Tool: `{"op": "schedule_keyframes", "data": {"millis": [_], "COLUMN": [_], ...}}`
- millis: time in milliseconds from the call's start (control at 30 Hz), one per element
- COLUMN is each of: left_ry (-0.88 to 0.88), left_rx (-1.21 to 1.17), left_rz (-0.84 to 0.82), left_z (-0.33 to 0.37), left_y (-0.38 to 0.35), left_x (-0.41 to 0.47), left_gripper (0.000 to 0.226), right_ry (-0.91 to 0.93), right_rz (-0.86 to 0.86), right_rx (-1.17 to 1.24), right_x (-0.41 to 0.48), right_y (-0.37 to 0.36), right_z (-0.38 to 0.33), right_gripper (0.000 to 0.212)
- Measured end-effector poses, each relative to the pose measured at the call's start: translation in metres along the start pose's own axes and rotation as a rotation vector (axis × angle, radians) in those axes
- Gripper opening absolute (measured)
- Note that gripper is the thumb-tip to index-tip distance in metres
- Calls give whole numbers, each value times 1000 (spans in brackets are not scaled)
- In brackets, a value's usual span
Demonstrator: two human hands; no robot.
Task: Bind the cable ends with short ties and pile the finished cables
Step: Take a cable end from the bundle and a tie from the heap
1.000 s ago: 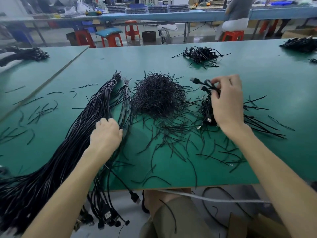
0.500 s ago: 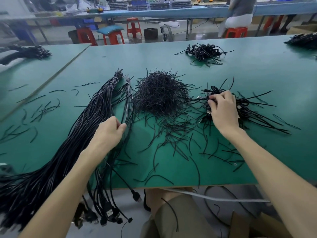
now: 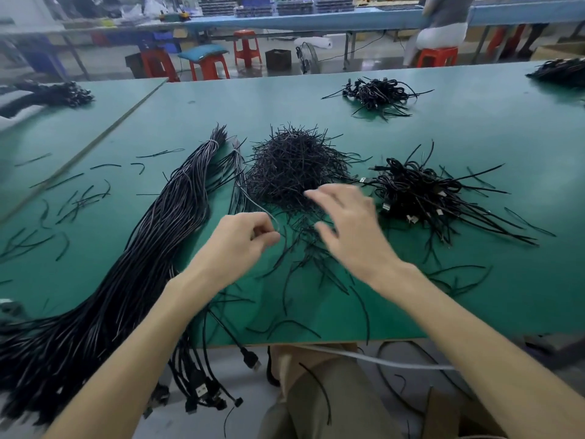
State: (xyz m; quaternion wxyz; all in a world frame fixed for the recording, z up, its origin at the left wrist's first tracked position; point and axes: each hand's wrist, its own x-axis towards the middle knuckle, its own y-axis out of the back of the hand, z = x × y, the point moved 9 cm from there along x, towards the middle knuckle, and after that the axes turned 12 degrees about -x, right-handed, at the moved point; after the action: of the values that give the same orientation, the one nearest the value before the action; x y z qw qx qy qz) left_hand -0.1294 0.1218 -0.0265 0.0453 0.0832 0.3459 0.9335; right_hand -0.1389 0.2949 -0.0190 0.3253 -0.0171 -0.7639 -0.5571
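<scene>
A long bundle of black cables (image 3: 148, 245) lies along the left of the green table (image 3: 474, 147), its plug ends hanging over the near edge. My left hand (image 3: 235, 245) pinches one thin cable (image 3: 253, 202) pulled out of that bundle. A heap of short black ties (image 3: 296, 167) sits in the middle. My right hand (image 3: 348, 223) hovers blurred over the heap's near side, fingers spread, holding nothing. The pile of finished cables (image 3: 418, 194) lies to its right.
Loose ties are scattered over the near table and at the left (image 3: 72, 201). More cable heaps lie far back (image 3: 376, 93), at the far right (image 3: 560, 69) and on the left table (image 3: 47, 93). Red stools (image 3: 245, 45) and a seated person (image 3: 443, 23) are behind.
My right hand left the finished pile and swung left over the tie heap. My left hand lifted off the bundle and moved right, drawing one cable with it.
</scene>
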Motion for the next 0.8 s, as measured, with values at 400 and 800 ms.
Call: {"op": "schedule_keyframes", "data": {"millis": [400, 800], "left_ry": [68, 236], "left_rx": [-318, -374], "left_rz": [-193, -353], "left_z": [-26, -64], "left_y": [-3, 3], "left_x": [-5, -21], "left_gripper": [13, 38], "right_ry": [28, -95], "right_rz": [-52, -136], "right_rx": [184, -40], "right_x": [6, 1], "right_y": [-6, -15], "right_z": [-13, -4], "right_gripper": [16, 48]}}
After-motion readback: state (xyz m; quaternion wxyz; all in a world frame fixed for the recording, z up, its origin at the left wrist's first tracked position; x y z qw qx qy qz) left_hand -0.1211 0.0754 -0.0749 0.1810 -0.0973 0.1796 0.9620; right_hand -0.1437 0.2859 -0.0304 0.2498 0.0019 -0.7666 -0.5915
